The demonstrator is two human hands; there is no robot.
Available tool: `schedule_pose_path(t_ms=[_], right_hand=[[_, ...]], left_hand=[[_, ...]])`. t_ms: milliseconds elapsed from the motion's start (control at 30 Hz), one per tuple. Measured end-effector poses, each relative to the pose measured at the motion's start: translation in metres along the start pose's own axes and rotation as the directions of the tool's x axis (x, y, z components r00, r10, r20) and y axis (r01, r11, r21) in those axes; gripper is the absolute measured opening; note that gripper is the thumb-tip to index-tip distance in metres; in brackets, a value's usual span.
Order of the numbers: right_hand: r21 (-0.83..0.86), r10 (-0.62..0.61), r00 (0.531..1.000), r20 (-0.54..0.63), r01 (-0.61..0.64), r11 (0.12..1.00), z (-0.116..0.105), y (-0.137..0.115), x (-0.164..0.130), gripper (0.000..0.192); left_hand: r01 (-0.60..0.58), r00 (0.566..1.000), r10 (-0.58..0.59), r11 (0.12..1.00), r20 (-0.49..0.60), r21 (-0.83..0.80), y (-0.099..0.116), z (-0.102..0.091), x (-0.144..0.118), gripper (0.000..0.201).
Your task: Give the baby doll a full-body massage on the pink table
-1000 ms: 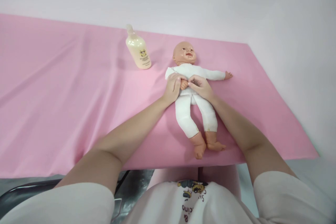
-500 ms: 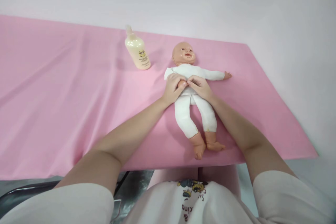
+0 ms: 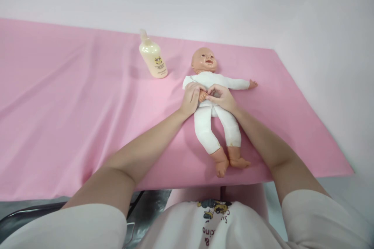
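A baby doll (image 3: 217,80) with a white cloth body lies on its back, its head away from me. Over its belly, my left hand (image 3: 192,95) is wrapped round one of the doll's arms, close to the small plastic hand (image 3: 202,95). My right hand (image 3: 221,96) pinches that same doll hand from the other side, thumb and fingers at its edge. The doll's other arm stretches out to the right, and its bare feet (image 3: 222,163) point toward me. My fingers partly cover the held arm.
A pink cloth (image 3: 73,105) covers the table. On it, left of the doll's head, a pump bottle of pale yellow liquid (image 3: 153,58) stands upright. A white wall rises behind. Beneath the table's front edge at left is a dark curved frame (image 3: 32,206).
My left thumb has lifted back off the doll's hand, so more of its fingers show. My right thumb and fingers have shifted slightly on it. The doll's body and the bottle stay put.
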State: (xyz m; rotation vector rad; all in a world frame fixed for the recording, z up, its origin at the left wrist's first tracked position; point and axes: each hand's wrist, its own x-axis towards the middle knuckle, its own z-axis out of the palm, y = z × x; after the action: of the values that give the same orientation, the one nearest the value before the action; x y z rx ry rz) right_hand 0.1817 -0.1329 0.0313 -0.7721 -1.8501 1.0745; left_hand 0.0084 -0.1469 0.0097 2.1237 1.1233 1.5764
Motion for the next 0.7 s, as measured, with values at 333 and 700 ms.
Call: schedule_pose_path(t_ms=[333,700], right_hand=[[-0.008,0.021,1.000,0.004,-0.021,1.000,0.0004,-0.0032,-0.0009,0.033],[-0.008,-0.014,1.000,0.009,0.014,1.000,-0.0006,0.0015,0.0002,0.033]], left_hand=[[-0.113,0.992,0.110,0.993,0.053,0.044,-0.0012,-0.0035,0.0021,0.054],[0.002,1.000,-0.002,1.000,-0.013,0.001,-0.0026,0.0010,0.0008,0.057]])
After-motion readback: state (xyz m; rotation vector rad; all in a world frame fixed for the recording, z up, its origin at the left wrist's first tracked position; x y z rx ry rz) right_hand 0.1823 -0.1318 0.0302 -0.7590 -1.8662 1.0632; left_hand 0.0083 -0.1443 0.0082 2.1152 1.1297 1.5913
